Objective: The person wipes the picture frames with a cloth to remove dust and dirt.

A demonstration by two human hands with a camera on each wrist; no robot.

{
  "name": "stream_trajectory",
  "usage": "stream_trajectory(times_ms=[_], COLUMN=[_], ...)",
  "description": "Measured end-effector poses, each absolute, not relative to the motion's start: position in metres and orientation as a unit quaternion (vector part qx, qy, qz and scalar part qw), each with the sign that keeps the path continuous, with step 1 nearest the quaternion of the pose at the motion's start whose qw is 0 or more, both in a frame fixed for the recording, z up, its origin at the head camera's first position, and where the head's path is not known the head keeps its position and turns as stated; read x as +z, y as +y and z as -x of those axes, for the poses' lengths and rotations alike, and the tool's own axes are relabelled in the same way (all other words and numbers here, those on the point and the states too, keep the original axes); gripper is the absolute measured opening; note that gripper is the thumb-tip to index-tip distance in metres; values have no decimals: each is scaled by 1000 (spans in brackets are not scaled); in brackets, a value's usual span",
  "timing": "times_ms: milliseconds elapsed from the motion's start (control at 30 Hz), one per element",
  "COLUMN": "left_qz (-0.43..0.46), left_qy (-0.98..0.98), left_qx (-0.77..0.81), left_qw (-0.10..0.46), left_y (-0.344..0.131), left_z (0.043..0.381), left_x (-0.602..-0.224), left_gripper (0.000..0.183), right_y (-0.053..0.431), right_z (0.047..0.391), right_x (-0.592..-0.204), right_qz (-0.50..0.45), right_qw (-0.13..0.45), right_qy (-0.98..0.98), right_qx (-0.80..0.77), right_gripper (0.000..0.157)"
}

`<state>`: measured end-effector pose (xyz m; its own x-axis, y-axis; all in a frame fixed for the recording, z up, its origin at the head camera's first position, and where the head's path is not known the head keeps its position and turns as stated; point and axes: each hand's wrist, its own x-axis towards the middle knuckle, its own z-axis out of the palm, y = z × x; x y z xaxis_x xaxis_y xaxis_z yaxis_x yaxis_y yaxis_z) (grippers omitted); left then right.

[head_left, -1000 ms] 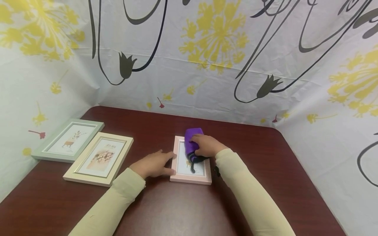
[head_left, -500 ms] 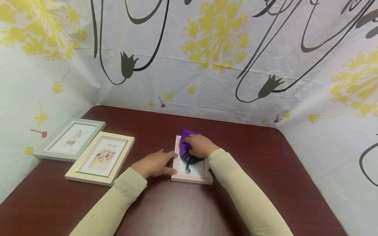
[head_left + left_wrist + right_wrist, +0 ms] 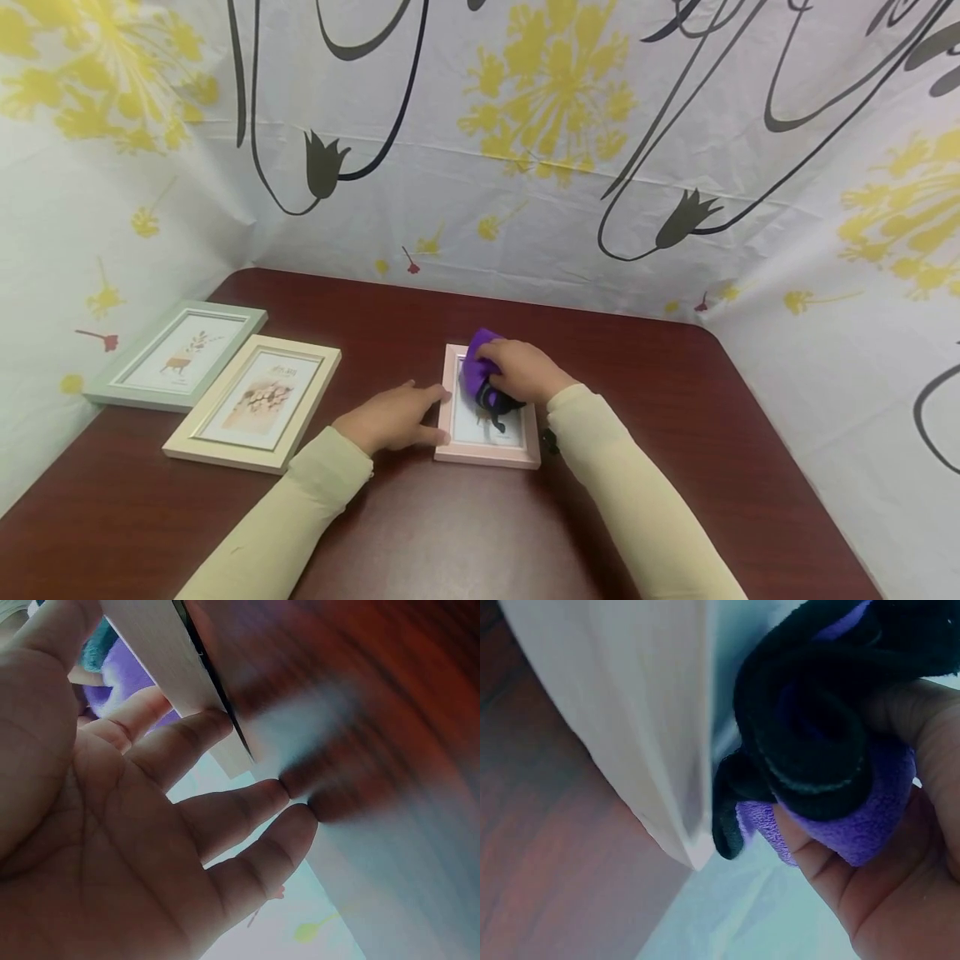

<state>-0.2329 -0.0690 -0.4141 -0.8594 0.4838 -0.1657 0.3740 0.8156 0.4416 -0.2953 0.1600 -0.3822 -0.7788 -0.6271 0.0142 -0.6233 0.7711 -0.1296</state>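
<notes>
While touching pink frame (image 3: pixel 471 427) w/ spread L hand (image 3: pixel 392 417), gripping purple cloth (image 3: pixel 476 367) over it w/ R hand (image 3: pixel 527 371).

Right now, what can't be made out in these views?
Head: part of the print in the pink frame, under purple cloth and right hand.
Head: lettering in the cream frame, too small to read.
Right wrist: rest of purple cloth, cut off by top and right edges.

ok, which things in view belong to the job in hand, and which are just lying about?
In the job:
- purple cloth, held by the right hand
- pink frame, under the cloth, left hand touching its side

Apparently lying about:
- cream frame
- green frame
</notes>
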Motion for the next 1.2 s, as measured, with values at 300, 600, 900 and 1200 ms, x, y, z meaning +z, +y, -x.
stream_trajectory(times_ms=[300, 600, 900, 1200], left_qz=[-225, -239, -229, -234], left_qy=[943, 944, 946, 943], left_qx=[205, 204, 214, 206], left_qw=[135, 98, 84, 116], left_y=[-70, -72, -76, -80], left_z=[235, 240, 247, 253], left_x=[-413, -413, -415, -419], left_gripper=[68, 65, 66, 66], right_y=[176, 181, 170, 159], right_z=[281, 254, 223, 205], right_x=[-358, -356, -368, -387], right_qz=[343, 367, 412, 416], right_qw=[-53, -80, -93, -33], right_qy=[934, 924, 906, 909], right_qx=[-88, -74, -38, -13], right_gripper=[30, 30, 34, 45])
